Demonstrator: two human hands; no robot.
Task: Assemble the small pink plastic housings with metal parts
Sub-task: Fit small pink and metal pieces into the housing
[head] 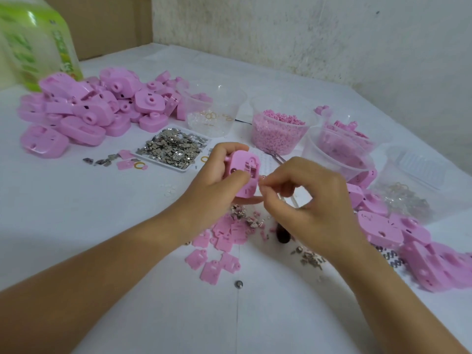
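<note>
Our left hand [212, 185] grips a pink housing [242, 162]; at its three o'clock, our right hand [311, 200] pinches a tiny part [263, 178]. A housing pile [76, 111] sits at ten o'clock.

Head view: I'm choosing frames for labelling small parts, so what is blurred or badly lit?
Head view: light soft and even, shadows faint, no strong glare; green bottle and left pile of pink housings blurred; held pink housing fairly sharp; small part pinched by the right hand too tiny to identify.

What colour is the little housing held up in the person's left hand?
Pink: the housing in the left hand is plain pink, seen in the head view.
</note>
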